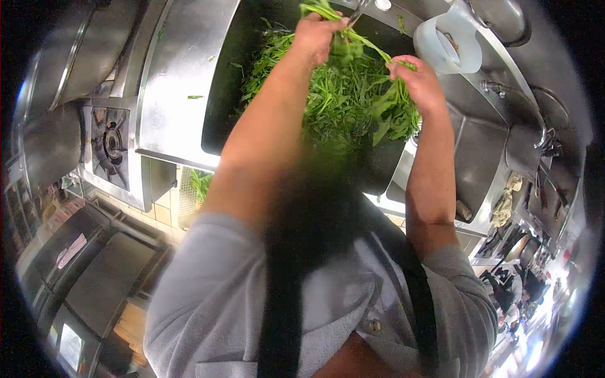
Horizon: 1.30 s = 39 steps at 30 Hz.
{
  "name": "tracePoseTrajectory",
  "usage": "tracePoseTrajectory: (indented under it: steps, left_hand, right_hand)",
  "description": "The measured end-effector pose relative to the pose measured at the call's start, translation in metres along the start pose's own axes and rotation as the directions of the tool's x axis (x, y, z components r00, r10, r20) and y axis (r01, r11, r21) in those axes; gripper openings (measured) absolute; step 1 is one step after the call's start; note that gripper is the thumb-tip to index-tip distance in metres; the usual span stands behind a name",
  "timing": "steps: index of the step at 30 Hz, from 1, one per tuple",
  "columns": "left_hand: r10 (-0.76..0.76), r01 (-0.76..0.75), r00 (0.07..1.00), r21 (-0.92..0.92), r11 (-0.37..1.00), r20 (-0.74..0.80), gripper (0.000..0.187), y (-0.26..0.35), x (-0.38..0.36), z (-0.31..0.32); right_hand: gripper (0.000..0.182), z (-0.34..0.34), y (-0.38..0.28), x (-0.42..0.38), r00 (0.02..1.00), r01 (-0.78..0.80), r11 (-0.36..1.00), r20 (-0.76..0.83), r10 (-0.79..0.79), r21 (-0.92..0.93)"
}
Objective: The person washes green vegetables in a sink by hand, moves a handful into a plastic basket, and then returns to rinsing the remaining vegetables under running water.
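Observation:
Leafy green stems [340,91] fill much of the dark sink basin [220,120] in front of me. My left hand [315,38], near the basin's far edge, is closed around a bunch of green stems beside the metal faucet [360,11]. To the right, my right hand [413,79] pinches a long stem that stretches across from the left hand's bunch. Broad leaves hang below the right hand, over the basin's right side. Both hands are above the heap of greens.
A white plastic pitcher [441,44] stands behind the right hand. A second sink [479,151] lies right, with a faucet [535,120]. On the left are a metal counter [179,75] and a gas burner [113,140]. A basket with greens [189,195] sits below the counter.

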<state>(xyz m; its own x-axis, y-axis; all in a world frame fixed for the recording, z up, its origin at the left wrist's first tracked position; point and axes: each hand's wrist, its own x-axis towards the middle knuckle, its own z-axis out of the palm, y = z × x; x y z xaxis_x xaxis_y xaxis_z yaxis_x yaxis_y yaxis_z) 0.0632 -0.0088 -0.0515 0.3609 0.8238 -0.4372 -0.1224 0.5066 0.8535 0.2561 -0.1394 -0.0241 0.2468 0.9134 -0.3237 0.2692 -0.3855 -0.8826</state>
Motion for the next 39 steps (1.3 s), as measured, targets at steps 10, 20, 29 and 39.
tracePoseTrajectory:
  steps: [10, 20, 29, 39]
  left_hand:
    - [-0.16, 0.174, 0.985, 0.473, 0.864, -0.069, 0.059, -0.017, -0.014, -0.01]
    - [0.121, -0.097, 0.973, -0.127, 0.987, 0.199, 0.015, -0.005, 0.01, -0.001]
    - [0.228, -0.249, 0.961, 0.135, 0.959, 0.154, 0.016, -0.013, 0.012, -0.023]
    - [0.174, -0.175, 0.984, 0.146, 0.974, 0.019, 0.018, -0.006, -0.004, -0.032]
  right_hand:
    - [0.025, -0.015, -0.005, -0.006, 0.999, -0.004, 1.0, -0.036, 0.005, 0.029]
    - [0.029, 0.005, 0.01, 0.01, 0.997, -0.026, 0.999, -0.08, 0.024, -0.031]
    - [0.027, -0.002, -0.022, 0.008, 0.959, 0.073, 0.951, -0.241, -0.15, -0.302]
    - [0.023, 0.025, -0.041, 0.024, 0.952, 0.231, 0.768, -0.026, -0.306, -0.598]
